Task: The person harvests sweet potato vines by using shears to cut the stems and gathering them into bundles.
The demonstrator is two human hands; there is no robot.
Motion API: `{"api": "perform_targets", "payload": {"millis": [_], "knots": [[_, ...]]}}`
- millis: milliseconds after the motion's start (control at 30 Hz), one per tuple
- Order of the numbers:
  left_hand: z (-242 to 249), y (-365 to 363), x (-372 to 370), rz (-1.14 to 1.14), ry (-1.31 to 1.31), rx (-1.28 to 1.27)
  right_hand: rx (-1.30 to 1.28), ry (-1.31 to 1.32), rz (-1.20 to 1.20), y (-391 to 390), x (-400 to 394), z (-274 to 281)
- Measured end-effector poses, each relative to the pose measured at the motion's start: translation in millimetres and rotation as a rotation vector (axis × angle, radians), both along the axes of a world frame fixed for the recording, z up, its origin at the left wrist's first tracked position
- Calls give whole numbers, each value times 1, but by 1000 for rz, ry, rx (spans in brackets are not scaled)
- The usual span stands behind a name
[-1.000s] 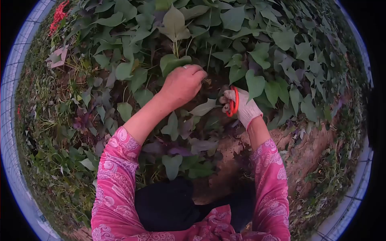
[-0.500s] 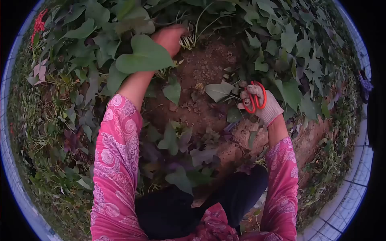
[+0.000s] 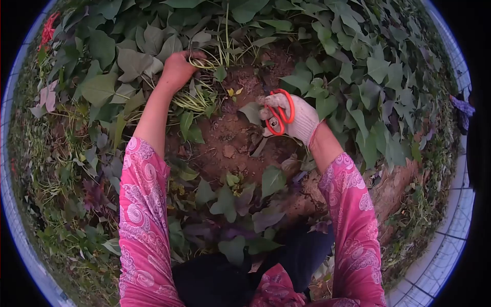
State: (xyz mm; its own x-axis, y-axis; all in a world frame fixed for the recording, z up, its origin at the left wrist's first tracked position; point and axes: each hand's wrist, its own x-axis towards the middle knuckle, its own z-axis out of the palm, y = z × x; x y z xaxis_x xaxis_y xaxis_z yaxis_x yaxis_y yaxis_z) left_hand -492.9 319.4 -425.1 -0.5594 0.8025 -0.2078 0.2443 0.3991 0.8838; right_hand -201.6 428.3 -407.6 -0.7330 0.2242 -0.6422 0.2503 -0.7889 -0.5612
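Note:
My bare left hand (image 3: 180, 70) is closed around green vine stems (image 3: 197, 100) at the upper left; broad leaves hide part of the fingers. The cut-looking ends of the stems fan out below and to the right of it. On my right hand (image 3: 291, 115) is a pale, dirt-stained knit glove. It is closed on red-handled scissors (image 3: 290, 105), whose loops stand out over the fingers, while the blades cannot be seen. A dull green leaf (image 3: 250, 112) shows beside the gloved fingertips. Brown soil (image 3: 230, 146) lies between my hands.
Dense leafy vines (image 3: 378, 66) spread across the far side and to the right. More leaves (image 3: 232, 204) grow in front of my knees. A red object (image 3: 48, 29) lies at the far left, and a purple cloth-like thing (image 3: 464, 110) is at the right edge.
My left hand has moved left and nearer with the stems, pulling foliage aside. My right hand has moved left and slightly up with the scissors, now closer to the middle.

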Motion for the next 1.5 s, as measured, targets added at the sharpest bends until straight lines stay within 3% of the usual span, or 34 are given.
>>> {"api": "perform_targets", "payload": {"millis": [167, 233, 400, 467, 500, 533, 567, 600, 667, 733, 800, 900, 967, 1033, 1133, 1200, 1267, 1333, 1400, 1467, 1500], "knots": [[1, -5, 6, 27, 66, -5, -9, -12, 82, 11, -28, -6], [9, -6, 9, 26, 95, -17, 77, -173, 15, 15, -39, -12], [34, -20, 23, -168, 252, 2, 28, -146, 16, 30, -56, -40], [63, -22, 62, -76, 1127, 121, 27, -137, 35, 35, -58, -48], [89, -18, 86, -51, 1237, 275, -15, -47, 77, 38, -58, -47], [93, -12, 110, -161, 1100, 399, -54, 42, 120, 39, -57, -48], [94, -3, 130, -265, 958, 520, -42, 91, 14, 36, -59, -59], [83, 5, 142, -432, 892, 347, -27, 139, -90, 30, -64, -69], [50, 34, 151, -509, 1054, -261, 151, 66, -71, 25, -64, -42], [-4, 55, 126, -369, 1487, -276, 68, 32, 79, 37, -58, -59], [-13, 65, 103, -335, 1506, -312, -58, 39, 41, 36, -56, -47], [1, 64, 87, -460, 1342, -481, 52, -61, 54, 32, -57, -45], [-9, 51, 78, -410, 1336, -453, 283, -91, -32, 19, -48, -40], [2, 30, 75, -236, 1158, -40, 330, -82, 9, 18, -35, -36], [42, -6, 62, 114, 889, 314, 380, -104, 68, 0, -24, -6], [87, -32, 48, 471, 343, 627, 215, -28, 134, -6, -14, -4], [121, -64, 24, 622, 381, 888, 239, 36, 199, -18, -9, -5], [179, -79, 55, 539, 432, 1029, 219, 97, 253, -31, -11, -1], [197, -98, 85, 537, 714, 925, 305, 76, 337, -36, -13, -1], [200, -108, 126, 288, 973, 523, 202, 64, 312, -43, -14, 7], [199, -100, 143, 57, 953, 237, 255, 94, 375, -42, -13, 11]]}}
